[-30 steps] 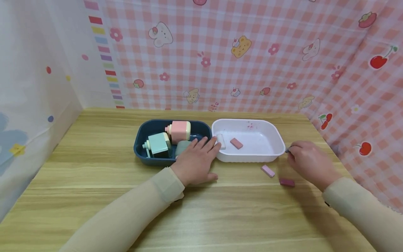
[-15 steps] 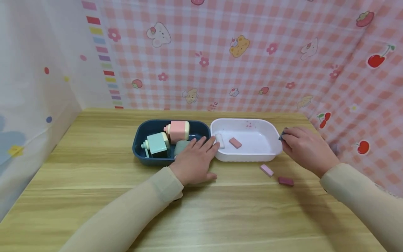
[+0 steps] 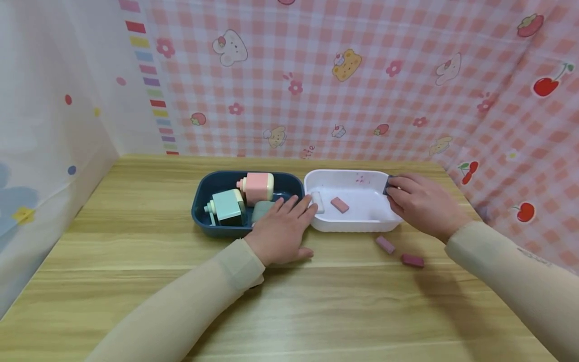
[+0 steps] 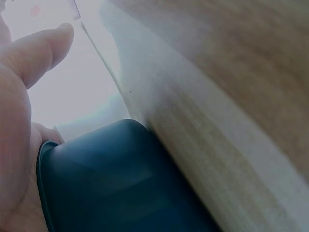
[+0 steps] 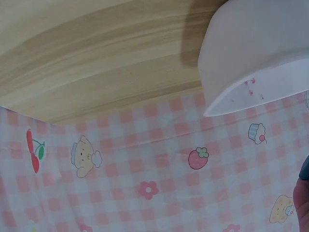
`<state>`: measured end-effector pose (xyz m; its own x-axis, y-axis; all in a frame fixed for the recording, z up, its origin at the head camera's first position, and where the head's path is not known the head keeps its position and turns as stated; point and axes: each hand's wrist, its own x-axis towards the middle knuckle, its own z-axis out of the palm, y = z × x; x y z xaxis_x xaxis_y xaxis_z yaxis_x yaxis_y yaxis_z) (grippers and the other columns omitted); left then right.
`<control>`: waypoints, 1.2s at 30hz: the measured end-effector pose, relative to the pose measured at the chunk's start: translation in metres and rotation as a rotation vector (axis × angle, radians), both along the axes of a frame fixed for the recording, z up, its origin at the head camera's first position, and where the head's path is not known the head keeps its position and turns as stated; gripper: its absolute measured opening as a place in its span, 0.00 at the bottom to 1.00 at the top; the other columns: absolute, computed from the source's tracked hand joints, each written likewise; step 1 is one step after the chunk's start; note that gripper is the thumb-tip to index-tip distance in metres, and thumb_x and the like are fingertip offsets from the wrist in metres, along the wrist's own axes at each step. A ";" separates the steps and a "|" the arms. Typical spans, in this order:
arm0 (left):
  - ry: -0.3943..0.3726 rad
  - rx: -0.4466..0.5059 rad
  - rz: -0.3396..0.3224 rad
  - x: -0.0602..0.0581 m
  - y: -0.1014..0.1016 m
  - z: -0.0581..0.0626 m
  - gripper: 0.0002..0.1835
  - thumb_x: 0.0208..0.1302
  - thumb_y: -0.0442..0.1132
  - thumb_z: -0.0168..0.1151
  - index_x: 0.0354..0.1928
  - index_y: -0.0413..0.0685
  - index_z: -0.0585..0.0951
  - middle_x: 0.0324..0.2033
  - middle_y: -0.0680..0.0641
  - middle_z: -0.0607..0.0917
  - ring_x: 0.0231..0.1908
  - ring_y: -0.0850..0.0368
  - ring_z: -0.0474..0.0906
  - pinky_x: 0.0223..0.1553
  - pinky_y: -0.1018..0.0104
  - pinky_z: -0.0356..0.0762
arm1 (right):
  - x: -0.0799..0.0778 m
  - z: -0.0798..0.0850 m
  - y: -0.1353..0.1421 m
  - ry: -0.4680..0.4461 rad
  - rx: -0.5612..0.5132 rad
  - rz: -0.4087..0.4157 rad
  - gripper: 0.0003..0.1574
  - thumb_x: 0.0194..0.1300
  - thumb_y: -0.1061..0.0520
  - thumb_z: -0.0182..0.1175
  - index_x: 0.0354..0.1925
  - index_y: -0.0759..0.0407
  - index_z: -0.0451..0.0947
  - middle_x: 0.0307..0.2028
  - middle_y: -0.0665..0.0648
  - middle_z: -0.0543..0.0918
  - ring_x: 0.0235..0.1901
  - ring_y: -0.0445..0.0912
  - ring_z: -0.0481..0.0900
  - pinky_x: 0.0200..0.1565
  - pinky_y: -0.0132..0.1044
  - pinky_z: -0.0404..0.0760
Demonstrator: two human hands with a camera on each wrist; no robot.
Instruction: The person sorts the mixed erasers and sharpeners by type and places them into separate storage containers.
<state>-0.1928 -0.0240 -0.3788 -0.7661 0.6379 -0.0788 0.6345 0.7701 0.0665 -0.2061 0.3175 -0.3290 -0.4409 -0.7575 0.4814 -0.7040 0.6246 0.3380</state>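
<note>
At the left of the head view, a dark blue rounded plastic tray (image 3: 221, 232) holds a mint-green boxy toy bottle (image 3: 224, 203), a pink boxy toy bottle (image 3: 259, 187) behind it and a grey-green rounded piece (image 3: 261, 209), partly covered. At centre, the left hand (image 3: 282, 231) rests over that tray's right front edge, fingers straight and slightly spread, fingertips at the left end of a white rounded plastic tray (image 3: 353, 226). Inside the white tray lie a white oblong block (image 3: 317, 202) and a pink oblong block (image 3: 340, 204). Right of centre, a lilac oblong block (image 3: 385, 245) and a dark red oblong block (image 3: 412, 260) lie on the wooden table (image 3: 294, 301) in front of it.

Farther right, the right hand (image 3: 422, 203) pinches a small slate-blue piece (image 3: 387, 186). Half a second ago the piece was by the tray's outer right side; now it appears at the right rim. The carry looks well along, the piece not yet released; whether it touches the rim cannot be told.

The left wrist view shows the thumb standing clear of the dark tray's outer wall, which the head view hides. The right wrist view shows the white tray's outer end, with only a fingertip and a bit of slate blue at the right edge.
</note>
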 end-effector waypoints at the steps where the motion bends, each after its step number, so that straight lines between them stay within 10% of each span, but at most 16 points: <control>1: 0.000 -0.001 0.001 0.000 0.000 0.000 0.56 0.67 0.70 0.64 0.86 0.54 0.50 0.86 0.48 0.46 0.85 0.42 0.45 0.84 0.41 0.44 | -0.001 0.000 -0.001 0.003 0.008 -0.002 0.16 0.52 0.68 0.74 0.41 0.73 0.87 0.43 0.69 0.89 0.45 0.62 0.87 0.47 0.53 0.89; 36: 0.007 -0.019 -0.003 -0.003 0.001 -0.003 0.56 0.66 0.71 0.63 0.86 0.56 0.50 0.86 0.48 0.47 0.84 0.42 0.46 0.83 0.41 0.45 | -0.048 0.006 -0.054 0.021 0.158 0.135 0.11 0.57 0.67 0.75 0.40 0.68 0.87 0.43 0.63 0.89 0.47 0.57 0.86 0.52 0.47 0.88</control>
<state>-0.1956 -0.0234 -0.3819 -0.7648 0.6385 -0.0855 0.6371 0.7694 0.0470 -0.2544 0.2639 -0.3229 -0.3213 -0.8760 0.3598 -0.7695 0.4630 0.4400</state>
